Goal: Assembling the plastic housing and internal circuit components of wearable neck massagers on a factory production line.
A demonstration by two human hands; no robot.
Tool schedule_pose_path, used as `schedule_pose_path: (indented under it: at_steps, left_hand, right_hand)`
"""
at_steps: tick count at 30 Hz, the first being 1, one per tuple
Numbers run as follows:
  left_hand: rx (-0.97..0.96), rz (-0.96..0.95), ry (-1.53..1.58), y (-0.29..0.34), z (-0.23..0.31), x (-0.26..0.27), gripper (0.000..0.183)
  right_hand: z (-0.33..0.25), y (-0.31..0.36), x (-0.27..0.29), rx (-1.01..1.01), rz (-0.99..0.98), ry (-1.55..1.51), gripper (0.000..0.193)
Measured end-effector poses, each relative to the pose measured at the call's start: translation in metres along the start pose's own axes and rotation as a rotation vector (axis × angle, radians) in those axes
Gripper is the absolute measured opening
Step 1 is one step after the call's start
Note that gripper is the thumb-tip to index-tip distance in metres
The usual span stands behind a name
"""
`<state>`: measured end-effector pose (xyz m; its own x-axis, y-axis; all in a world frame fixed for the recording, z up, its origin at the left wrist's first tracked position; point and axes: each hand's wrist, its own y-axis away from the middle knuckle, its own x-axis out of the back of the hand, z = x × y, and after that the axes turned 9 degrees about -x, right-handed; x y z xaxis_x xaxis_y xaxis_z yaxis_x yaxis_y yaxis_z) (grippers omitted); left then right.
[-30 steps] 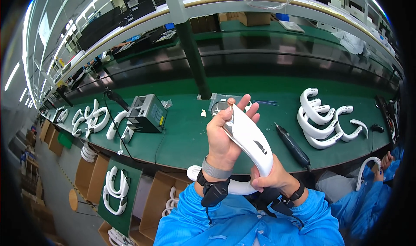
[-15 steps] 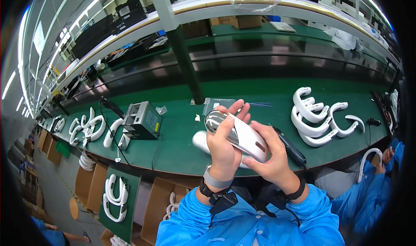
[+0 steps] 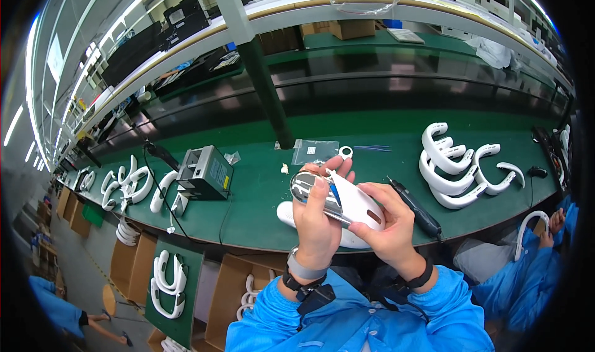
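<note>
Between the left grip and the right grip, above the green surface, sat the white casing, a gap with a bit of blue showing near its shiny end! I had the left grip curled around that end, thumb laid over it, while the right grip, barely open, pinched the slotted end. Light, stiff and slick, I judged; that gloss could scratch, so the edges seemed the safer hold. Just beyond the right grip lay a dark power screwdriver.
</note>
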<state>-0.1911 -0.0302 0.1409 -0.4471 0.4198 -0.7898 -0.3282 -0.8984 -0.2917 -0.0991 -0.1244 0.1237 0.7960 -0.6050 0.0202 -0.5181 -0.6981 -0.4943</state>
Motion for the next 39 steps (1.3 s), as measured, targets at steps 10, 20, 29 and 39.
schedule_pose_path:
  at_steps: [10, 20, 29, 39]
  left_hand:
    - [-0.598, -1.006, -1.492, -0.007, 0.090, 0.019, 0.028]
    - [-0.302, -1.259, -1.563, -0.024, 0.090, 0.003, 0.033]
    - [-0.231, -1.328, -1.526, -0.022, 0.081, 0.004, 0.030]
    - [0.353, -0.505, -0.780, 0.085, 0.051, 0.080, 0.061]
  right_hand:
    - [-0.033, -0.021, 0.031, -0.143, -0.403, 0.254, 0.059]
    - [-0.024, -0.029, 0.034, -0.269, -0.435, 0.297, 0.052]
    - [-0.014, -0.022, 0.042, -0.477, -0.473, 0.175, 0.052]
    - [0.002, 0.089, 0.052, -0.344, -0.370, 0.186, 0.052]
